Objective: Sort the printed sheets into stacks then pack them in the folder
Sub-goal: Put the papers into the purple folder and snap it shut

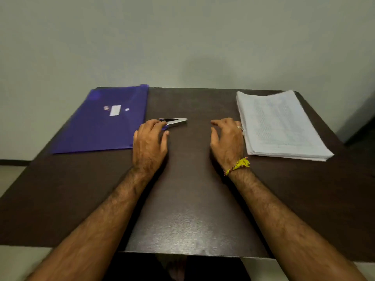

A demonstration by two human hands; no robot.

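- A dark brown table (188, 199) stands against a pale wall, and everything here is placed from the stapler (174, 121) that lies near the table's middle, a little toward the far edge.
- The stapler is silver with a dark purple part, lying on its side with its silver end pointing right.
- Just left of the stapler lies the purple folder (103, 122), flat and closed, with a white label and a small pale button on its front; its right edge comes close up to the stapler's left end.
- Well to the right of the stapler sits the stack of printed sheets (280, 126), one thick pile, faintly printed on top, its edges a bit uneven at the far end.
- The left hand (150, 142) rests palm down on the table just in front of the stapler, its fingers loosely bent, the fingertips at the stapler's left end; I cannot tell whether they grasp it or only touch it.
- The right hand (227, 140) rests on the table between the stapler and the sheets, fingers relaxed and slightly curved, holding nothing; its outer edge is just beside the stack.
- That hand wears a ring, and a yellow thread band (238, 165) circles its wrist.
- Both forearms are bare and reach in from the near edge.
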